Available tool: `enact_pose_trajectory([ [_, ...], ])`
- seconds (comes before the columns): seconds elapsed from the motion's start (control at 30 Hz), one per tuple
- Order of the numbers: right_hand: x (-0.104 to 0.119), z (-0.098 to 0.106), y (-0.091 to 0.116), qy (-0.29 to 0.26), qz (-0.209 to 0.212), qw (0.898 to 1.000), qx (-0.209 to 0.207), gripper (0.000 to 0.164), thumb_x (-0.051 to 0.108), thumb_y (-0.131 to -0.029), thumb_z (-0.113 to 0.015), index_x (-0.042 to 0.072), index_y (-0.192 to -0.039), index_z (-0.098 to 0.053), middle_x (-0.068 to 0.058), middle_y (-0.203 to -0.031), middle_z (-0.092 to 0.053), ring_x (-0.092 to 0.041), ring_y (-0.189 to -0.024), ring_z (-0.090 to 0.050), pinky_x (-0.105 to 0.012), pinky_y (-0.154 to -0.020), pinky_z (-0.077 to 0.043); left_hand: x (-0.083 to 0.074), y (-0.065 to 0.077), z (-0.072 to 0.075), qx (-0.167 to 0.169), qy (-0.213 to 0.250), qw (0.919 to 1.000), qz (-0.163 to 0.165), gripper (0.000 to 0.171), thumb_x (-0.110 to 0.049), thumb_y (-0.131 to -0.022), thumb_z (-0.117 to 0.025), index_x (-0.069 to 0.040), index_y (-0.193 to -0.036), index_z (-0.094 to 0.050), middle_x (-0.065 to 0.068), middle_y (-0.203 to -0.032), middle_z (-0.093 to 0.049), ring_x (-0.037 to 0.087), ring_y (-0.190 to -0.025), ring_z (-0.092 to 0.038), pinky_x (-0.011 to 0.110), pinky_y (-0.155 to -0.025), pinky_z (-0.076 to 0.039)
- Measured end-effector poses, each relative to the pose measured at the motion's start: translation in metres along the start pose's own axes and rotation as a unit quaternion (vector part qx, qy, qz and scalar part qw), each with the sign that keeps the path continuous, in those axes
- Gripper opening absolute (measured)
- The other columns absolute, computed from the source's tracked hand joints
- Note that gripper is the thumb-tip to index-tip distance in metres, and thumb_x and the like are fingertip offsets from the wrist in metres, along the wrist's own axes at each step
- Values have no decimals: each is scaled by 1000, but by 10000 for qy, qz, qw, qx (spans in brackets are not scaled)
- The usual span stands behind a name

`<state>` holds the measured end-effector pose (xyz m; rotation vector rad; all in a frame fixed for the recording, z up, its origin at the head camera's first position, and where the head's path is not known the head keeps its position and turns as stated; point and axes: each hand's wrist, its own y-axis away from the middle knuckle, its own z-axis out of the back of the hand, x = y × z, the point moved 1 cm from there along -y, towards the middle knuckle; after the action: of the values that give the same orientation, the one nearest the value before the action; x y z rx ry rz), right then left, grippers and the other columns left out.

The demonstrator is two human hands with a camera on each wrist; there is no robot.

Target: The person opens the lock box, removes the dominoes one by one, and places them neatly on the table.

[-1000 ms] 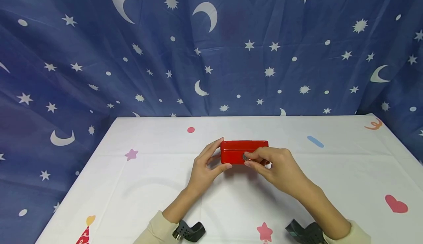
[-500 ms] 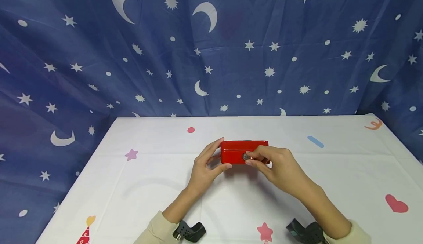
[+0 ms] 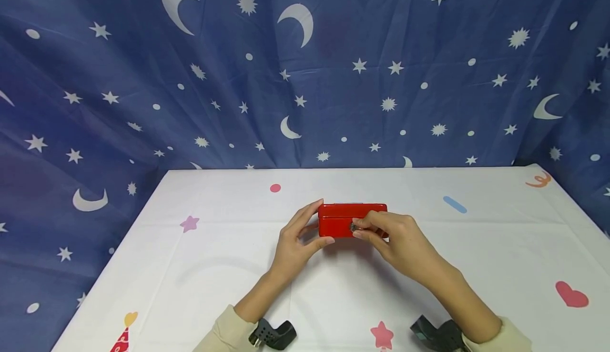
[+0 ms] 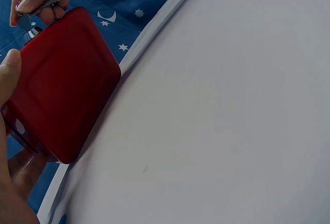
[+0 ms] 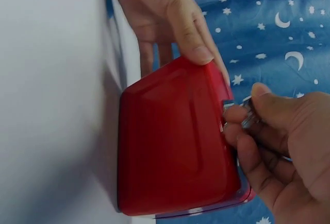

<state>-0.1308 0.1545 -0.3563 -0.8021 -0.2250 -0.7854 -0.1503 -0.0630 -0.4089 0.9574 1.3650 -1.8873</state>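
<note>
Tilted up from the table is a red metal cash box (image 3: 335, 228), its lid closed and its lock side facing me. My left hand (image 3: 294, 243) grips its left end, thumb below and fingers around the far side. At the box's front, my right hand (image 3: 405, 242) pinches a small silver key (image 4: 54, 1) between thumb and index finger. The silver lock cylinder (image 4: 32, 33) sticks out from the box wall, and the key's round head is right at it. Fingers partly hide the key and lock in the right wrist view.
A white cloth (image 3: 229, 278) printed with coloured shapes covers the table. Behind it hangs a blue curtain (image 3: 333, 119) with moons and stars. Black wrist cameras (image 3: 274, 335) sit at both wrists, low over the cloth.
The right thumb and index finger shift slightly around the key, slightly right and then back left. The left hand and cash box stay in place.
</note>
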Motion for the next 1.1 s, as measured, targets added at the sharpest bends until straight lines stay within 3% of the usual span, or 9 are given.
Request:
enact_pose_trajectory([
  [0.1, -2, -1, 1, -25, -36, 10000, -9, 26, 2, -71, -82, 11, -92, -70, 4, -85, -71, -2, -62, -53, -17, -54, -49, -6, 0, 0, 4, -3, 10000, 3, 70, 4, -76, -76, 3, -139, -46, 17, -135, -49, 31, -122, -51, 52, -90, -47],
  [0.87, -5, -6, 1, 221, 261, 9988, -354, 27, 2, -67, -84, 12, -86, -68, 3, -79, -66, -4, -61, -50, -16, -52, -47, -6, -1, 0, 26, 17, 10000, 91, 70, 4, -76, -76, 0, -140, -46, 16, -136, -49, 31, -122, -50, 50, -92, -47],
  [1.0, -5, -7, 1, 295, 257, 9985, -389, 27, 0, -67, -84, 12, -81, -64, 4, -74, -62, -3, -59, -48, -16, -51, -46, -4, 0, 0, 28, 4, 10000, 45, 70, 3, -77, -76, 0, -140, -46, 16, -136, -49, 31, -122, -50, 51, -91, -46],
  [1.1, -5, -7, 1, 278, 230, 9985, -406, 28, 0, -66, -84, 13, -79, -64, 5, -73, -61, -3, -59, -47, -16, -50, -46, 8, 1, -1, 20, -3, 10000, 64, 72, 2, -77, -77, -5, -141, -46, 15, -137, -48, 28, -122, -50, 47, -92, -47],
])
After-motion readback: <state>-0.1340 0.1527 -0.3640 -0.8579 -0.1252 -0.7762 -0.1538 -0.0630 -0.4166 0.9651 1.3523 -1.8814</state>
